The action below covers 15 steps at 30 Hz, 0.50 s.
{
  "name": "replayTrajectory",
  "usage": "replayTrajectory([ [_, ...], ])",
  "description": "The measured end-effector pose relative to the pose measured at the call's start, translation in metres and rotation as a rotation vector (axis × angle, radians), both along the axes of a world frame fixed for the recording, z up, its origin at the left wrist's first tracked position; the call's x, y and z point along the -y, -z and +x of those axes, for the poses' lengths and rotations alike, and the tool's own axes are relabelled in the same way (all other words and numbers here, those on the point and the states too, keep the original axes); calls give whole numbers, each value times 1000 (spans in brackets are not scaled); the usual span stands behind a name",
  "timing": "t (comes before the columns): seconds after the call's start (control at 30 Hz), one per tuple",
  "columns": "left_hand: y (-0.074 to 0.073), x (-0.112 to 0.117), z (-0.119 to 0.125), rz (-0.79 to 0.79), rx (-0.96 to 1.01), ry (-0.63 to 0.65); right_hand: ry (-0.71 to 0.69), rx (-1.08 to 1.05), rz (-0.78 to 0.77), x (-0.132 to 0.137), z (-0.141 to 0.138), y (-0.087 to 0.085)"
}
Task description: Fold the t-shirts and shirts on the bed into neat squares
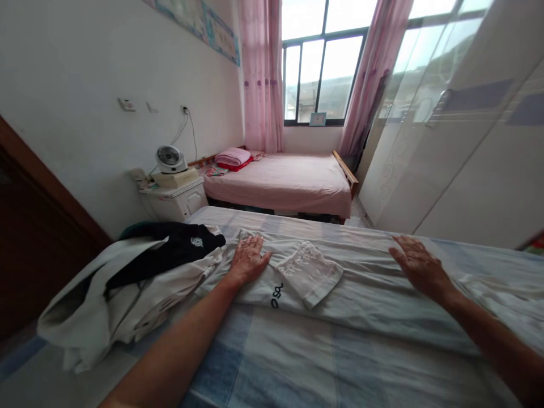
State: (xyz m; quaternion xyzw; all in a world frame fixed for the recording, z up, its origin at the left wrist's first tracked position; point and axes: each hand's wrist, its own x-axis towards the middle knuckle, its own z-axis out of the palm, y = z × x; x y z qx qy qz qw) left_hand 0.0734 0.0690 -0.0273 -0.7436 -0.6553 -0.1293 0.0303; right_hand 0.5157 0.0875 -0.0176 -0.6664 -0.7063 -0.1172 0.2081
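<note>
A white garment (361,294) lies spread across the bed, with a lace sleeve (310,272) folded over it and dark lettering near its lower edge. My left hand (249,258) rests flat on the garment's left part, fingers stretched out. Over to the right, my right hand (419,266) lies flat on the same cloth, fingers spread. Neither hand holds anything.
A heap of white and black clothes (140,277) lies at the bed's left. The bed has a blue checked sheet (297,362). Beyond stand a pink bed (293,181), a white nightstand (178,201) with a small fan (170,158), and a white wardrobe (467,158) on the right.
</note>
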Motion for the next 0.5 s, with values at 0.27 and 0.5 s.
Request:
replayTrajectory([
  [0.27,-31,15,-30,63,177,-116,-281,14,-22,77,-117,-22],
  [0.5,-41,70,-61,-64,253,-208,-280,44,-125,84,-148,17],
])
